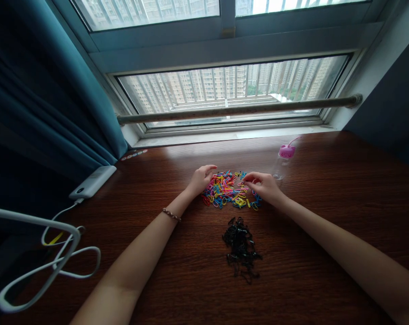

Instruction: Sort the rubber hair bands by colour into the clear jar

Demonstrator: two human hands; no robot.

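Note:
A heap of small multicoloured elastic bands [224, 189] is spread on the dark wooden table. My left hand [200, 179] rests at the heap's left edge, its forefinger stretched out and the thumb side facing the bands. On the other side, my right hand [264, 186] reaches over the heap's right part, with thumb and forefinger pinched together. A tiny dark bit shows at those fingertips, too small to make out. Nearer to me lies a separate pile of black elastic bands [240, 246], touched by neither hand.
Behind my right hand stands a clear bottle with a pink lid [287, 151]. At the left lie a white power bank [93, 182] and its looped white cable [72, 239]. A blue curtain [55, 81] hangs there. A metal rail [238, 110] crosses the window beyond the table [177, 280].

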